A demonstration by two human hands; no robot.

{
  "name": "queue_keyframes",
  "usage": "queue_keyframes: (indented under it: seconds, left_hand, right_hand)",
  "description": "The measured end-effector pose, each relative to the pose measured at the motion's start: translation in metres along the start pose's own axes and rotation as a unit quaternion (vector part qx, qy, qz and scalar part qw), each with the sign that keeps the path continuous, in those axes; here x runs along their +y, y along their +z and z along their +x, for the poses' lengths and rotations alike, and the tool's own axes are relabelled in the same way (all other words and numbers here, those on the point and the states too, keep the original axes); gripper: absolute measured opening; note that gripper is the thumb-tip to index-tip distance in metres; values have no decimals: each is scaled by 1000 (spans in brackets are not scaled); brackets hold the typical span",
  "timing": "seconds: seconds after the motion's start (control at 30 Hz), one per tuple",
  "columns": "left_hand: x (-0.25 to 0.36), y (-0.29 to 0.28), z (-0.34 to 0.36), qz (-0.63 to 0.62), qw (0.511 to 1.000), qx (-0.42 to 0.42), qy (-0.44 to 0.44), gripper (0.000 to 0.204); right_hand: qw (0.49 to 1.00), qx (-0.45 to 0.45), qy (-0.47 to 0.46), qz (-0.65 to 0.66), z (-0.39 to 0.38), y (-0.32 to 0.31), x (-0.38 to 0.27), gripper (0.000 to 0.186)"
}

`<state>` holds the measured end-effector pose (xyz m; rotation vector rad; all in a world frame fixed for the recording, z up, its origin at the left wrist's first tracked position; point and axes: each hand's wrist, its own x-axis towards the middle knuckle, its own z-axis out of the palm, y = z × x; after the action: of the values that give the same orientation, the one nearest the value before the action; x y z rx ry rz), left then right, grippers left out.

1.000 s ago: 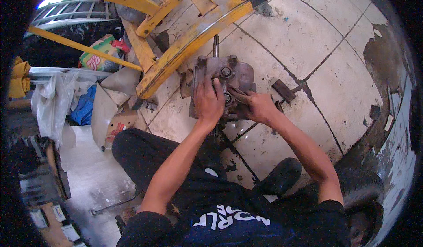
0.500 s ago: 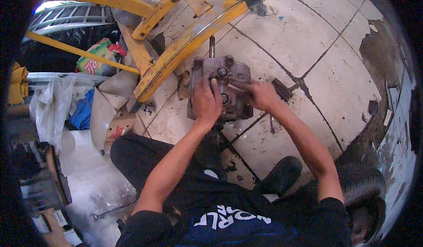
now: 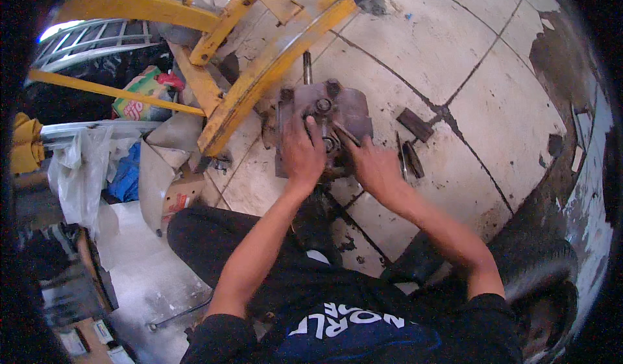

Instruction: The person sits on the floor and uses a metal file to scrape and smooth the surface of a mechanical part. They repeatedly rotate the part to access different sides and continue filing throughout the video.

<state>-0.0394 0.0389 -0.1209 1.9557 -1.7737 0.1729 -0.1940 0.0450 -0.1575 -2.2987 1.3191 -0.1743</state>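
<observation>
A grimy metal housing (image 3: 350, 104) with bolts on its face sits on the floor before me, a splined shaft (image 3: 307, 66) sticking out at the back. My left hand (image 3: 303, 153) rests on its left part, fingers slightly bent and partly apart beside the bolts. My right hand (image 3: 375, 169) grips a narrow dark metal tool (image 3: 344, 133) angled against the housing's face, between the two central bolts; the tool's exact kind is unclear. A short dark block (image 3: 414, 122) and long thin metal pieces (image 3: 409, 156) lie just right of the housing.
A yellow steel frame (image 3: 279, 62) stands behind and left. Plastic sheeting (image 3: 78, 169), a blue bag (image 3: 123, 175), cardboard (image 3: 176, 198) and a metal sheet (image 3: 136, 260) crowd the left. My folded legs and a tyre (image 3: 551, 266) are near the lower edge. Cracked floor tiles (image 3: 487, 137) surround the housing.
My right hand has moved slightly toward me, tilting the tool more steeply and uncovering pieces on the floor to its right. The view has shifted a little; my left hand stays on the housing.
</observation>
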Motion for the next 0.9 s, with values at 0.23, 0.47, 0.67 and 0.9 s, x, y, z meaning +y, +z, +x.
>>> queue_keyframes:
  seconds: [0.23, 0.47, 0.67, 0.9]
  left_hand:
    - [2, -4, 6, -8, 1000, -2, 11, 37]
    - [-5, -1, 4, 16, 1000, 10, 18, 36]
    - [1, -4, 3, -7, 1000, 8, 22, 37]
    - [-2, -7, 7, -26, 999, -5, 27, 38]
  right_hand:
    - [1000, 14, 12, -7, 4, 4, -8, 62]
    - [999, 10, -18, -27, -8, -8, -7, 60]
    - [998, 2, -58, -38, -4, -7, 7, 82]
    - [992, 20, -115, -53, 1, -18, 21, 62]
